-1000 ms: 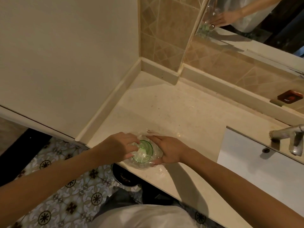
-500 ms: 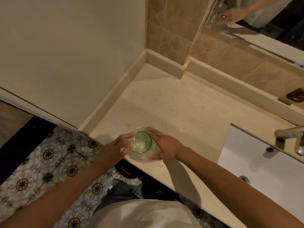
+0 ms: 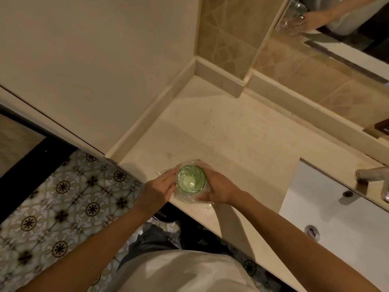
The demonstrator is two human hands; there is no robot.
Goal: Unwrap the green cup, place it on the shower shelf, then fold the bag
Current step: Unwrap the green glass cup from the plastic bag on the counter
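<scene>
A green see-through cup [image 3: 191, 179] stands upright near the front edge of the beige counter [image 3: 227, 131], its open mouth facing up. A clear plastic bag [image 3: 186, 197] is bunched low around its base. My left hand [image 3: 160, 189] presses the plastic against the cup's left side. On the cup's right side my right hand [image 3: 217, 189] grips the plastic. The lower part of the cup is hidden by the hands and the bag.
A white sink [image 3: 336, 211] with a metal tap [image 3: 372, 175] lies to the right. A mirror [image 3: 341, 24] and tiled wall rise behind the counter, with a small brown box [image 3: 382, 127] on the ledge. Patterned floor tiles [image 3: 63, 199] lie at the left.
The plastic has come down from the cup's rim toward its base, so more of the green cup shows. Both hands have stayed at the cup's sides.
</scene>
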